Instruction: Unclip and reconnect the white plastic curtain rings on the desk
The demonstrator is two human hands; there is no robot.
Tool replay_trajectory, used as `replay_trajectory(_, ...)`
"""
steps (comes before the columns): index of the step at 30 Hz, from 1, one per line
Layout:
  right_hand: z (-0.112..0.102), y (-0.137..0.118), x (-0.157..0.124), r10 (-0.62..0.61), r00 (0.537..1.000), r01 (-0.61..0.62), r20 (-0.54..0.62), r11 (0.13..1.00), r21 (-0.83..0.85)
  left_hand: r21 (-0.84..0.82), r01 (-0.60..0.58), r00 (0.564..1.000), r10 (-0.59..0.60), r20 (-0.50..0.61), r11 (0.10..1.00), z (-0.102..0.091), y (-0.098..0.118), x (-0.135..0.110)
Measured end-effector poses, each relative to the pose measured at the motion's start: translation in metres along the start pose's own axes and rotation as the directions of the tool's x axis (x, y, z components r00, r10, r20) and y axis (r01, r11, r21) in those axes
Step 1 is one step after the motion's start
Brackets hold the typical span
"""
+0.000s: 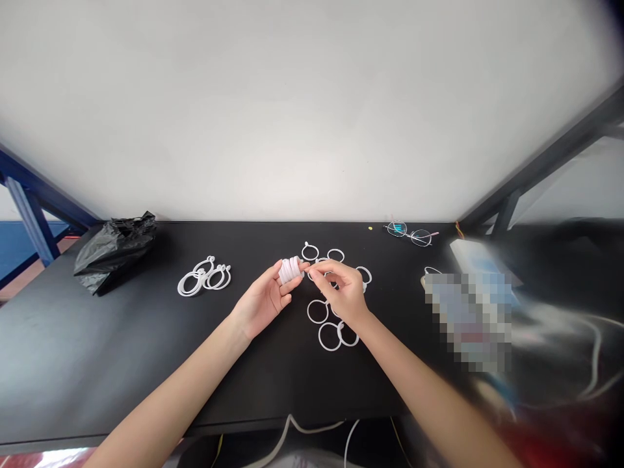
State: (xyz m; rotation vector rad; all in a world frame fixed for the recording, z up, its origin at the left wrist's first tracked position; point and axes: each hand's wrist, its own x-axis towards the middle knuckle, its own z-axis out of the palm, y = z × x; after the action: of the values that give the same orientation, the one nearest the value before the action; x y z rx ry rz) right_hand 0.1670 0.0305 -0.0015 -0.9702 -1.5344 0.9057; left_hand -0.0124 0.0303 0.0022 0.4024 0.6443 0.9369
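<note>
And here we are over a smooth black tabletop (273,383), both bare hands meeting close to the middle! The left hand (260,302) is turned palm up, its fingers curled in on a tight stack of thin white rings (288,271), held off the table. A fingertip pokes out past the stack's right side; whether the rings circle the fingers or are simply gripped, I cannot tell. In from the other side comes the right hand (347,292), thumb and forefinger drawn together, tips right up beside the left fingertips; whether a ring sits in that pinch is too small to call!

Below and around the right hand, loose white rings with small knobs (318,311) are scattered over the black surface, some partly hidden by the hand, two overlapping nearer the front. Well apart on the left, a cluster of white knobbed rings (205,278) lies in an overlapping heap. Farther left sits a crumpled black plastic bag (117,250). Over at the back right, a pair of thin-framed eyeglasses (409,234) rests near the plain pale wall (292,117), and the right end of the table is blurred and pixelated, while a white cable (285,435) hangs beneath the front edge
</note>
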Motion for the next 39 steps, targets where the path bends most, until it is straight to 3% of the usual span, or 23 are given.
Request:
replay_trajectory(4,-0.001,0.002,0.003,0.238,0.971,-0.234,-0.029,0.967,0.105,0.130,-0.117,0.993,0.120,-0.019,0.985,0.000,-0.002,-0.001)
replay_trajectory(7,0.000,0.000,0.006,0.418,0.891,-0.449,0.179,0.871,0.202,0.367,-0.263,0.964,0.254,0.073,0.892,0.005,-0.004,-0.006)
replay_trajectory(9,0.002,-0.003,0.007,0.431,0.851,-0.506,0.300,0.827,0.245,0.510,-0.306,0.951,0.235,0.201,0.804,0.010,-0.007,-0.011)
replay_trajectory(12,0.003,-0.006,0.004,0.393,0.822,-0.518,0.412,0.817,0.253,0.634,-0.289,0.931,0.058,0.359,0.717,0.016,-0.012,-0.016)
replay_trajectory(15,0.004,-0.006,0.000,0.353,0.815,-0.490,0.459,0.844,0.219,0.663,-0.267,0.906,-0.052,0.419,0.699,0.017,-0.015,-0.018)
replay_trajectory(20,0.004,-0.005,-0.003,0.199,0.925,-0.275,0.325,0.938,0.211,0.689,-0.211,0.926,-0.085,0.369,0.693,0.015,-0.010,-0.016)
replay_trajectory(24,0.007,-0.006,-0.004,0.249,0.900,-0.346,0.357,0.908,0.238,0.667,-0.186,0.916,-0.117,0.383,0.722,0.014,-0.005,-0.017)
replay_trajectory(28,0.008,-0.005,-0.004,0.305,0.879,-0.408,0.366,0.880,0.245,0.627,-0.202,0.926,-0.062,0.372,0.752,0.013,-0.006,-0.016)
replay_trajectory(35,0.008,-0.005,-0.003,0.292,0.887,-0.387,0.357,0.893,0.230,0.634,-0.172,0.946,-0.053,0.320,0.754,0.007,-0.008,-0.013)
replay_trajectory(39,0.007,-0.009,-0.003,0.238,0.902,-0.331,0.360,0.917,0.223,0.637,-0.151,0.930,-0.111,0.352,0.756,0.005,-0.003,-0.013)
